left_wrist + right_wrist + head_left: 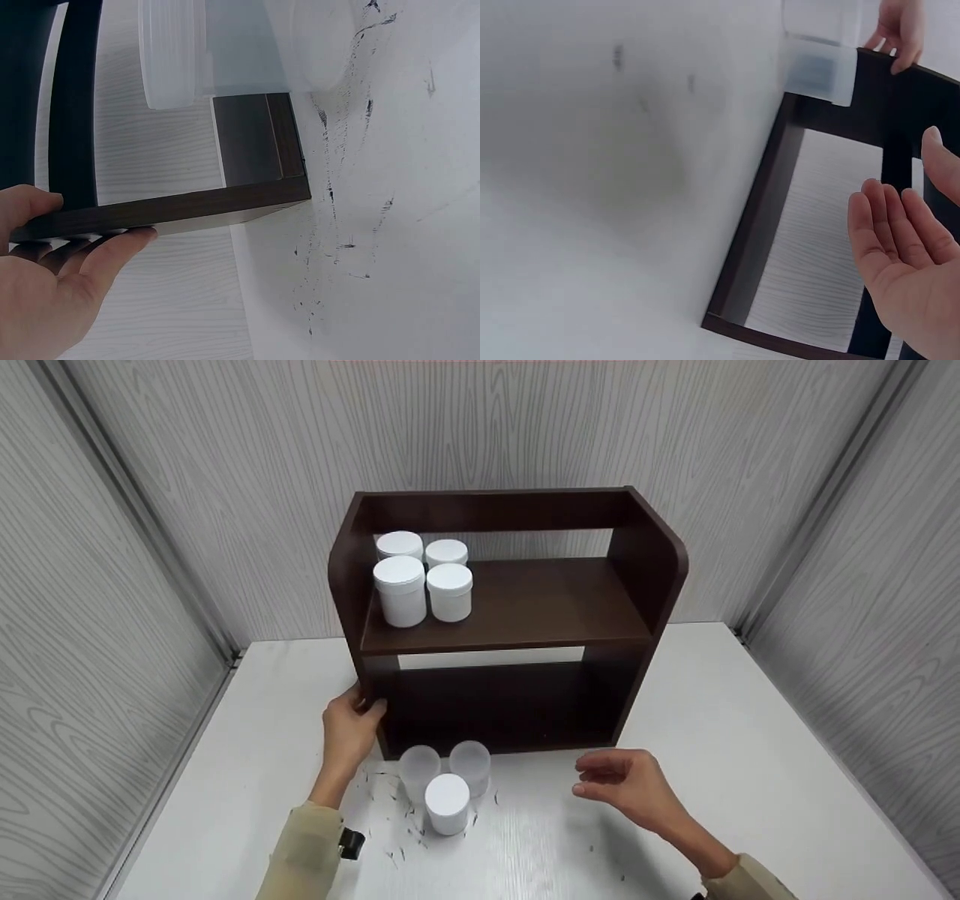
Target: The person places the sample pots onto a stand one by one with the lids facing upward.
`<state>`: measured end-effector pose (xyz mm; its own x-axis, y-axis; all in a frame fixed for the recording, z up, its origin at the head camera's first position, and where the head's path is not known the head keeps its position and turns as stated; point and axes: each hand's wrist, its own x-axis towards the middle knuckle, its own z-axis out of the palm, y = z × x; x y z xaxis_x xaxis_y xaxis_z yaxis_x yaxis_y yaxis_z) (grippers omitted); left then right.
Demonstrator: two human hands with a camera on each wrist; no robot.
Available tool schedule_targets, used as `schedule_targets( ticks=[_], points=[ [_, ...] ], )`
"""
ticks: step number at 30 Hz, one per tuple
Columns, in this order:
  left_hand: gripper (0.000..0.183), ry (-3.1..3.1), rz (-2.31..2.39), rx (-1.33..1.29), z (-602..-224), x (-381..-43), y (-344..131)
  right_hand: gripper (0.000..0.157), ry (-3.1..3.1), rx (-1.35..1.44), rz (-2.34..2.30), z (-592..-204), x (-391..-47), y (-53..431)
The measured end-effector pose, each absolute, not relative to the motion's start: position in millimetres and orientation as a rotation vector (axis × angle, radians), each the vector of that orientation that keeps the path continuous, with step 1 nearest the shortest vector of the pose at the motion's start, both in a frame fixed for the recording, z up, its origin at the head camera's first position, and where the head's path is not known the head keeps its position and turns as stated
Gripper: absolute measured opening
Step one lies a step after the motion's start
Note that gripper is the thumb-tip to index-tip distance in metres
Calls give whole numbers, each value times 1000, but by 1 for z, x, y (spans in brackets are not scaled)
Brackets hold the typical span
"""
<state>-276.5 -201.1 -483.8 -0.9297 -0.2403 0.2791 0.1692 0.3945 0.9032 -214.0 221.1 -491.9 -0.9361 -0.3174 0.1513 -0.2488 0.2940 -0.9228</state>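
Observation:
My left hand holds the lower left side panel of a dark brown two-tier shelf. In the left wrist view the panel's edge lies between thumb and fingers. My right hand is in front of the shelf's lower right corner, fingers loosely bent and nothing in it. The right wrist view shows its palm turned up. Before the shelf's lower left stand two translucent jars and a white lidded jar.
Several white lidded jars are grouped at the left of the upper tier. Dark marks speckle the white table around the front jars. Wood-grain panels wall the back and both sides.

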Motion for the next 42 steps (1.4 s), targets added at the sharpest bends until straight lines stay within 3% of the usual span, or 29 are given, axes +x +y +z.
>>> schedule_targets(
  ticks=[16,35,42],
  points=[
    [46,-2303,-1538,41,-485,-277,-202,38,2483,-578,-1587,-514,-210,218],
    [51,-2287,-1570,51,-485,-277,-203,39,2440,-698,-1604,-522,-228,183],
    [53,-2308,-1586,39,-486,-275,-203,49,2393,-690,-1649,-521,-235,167]
  ],
)
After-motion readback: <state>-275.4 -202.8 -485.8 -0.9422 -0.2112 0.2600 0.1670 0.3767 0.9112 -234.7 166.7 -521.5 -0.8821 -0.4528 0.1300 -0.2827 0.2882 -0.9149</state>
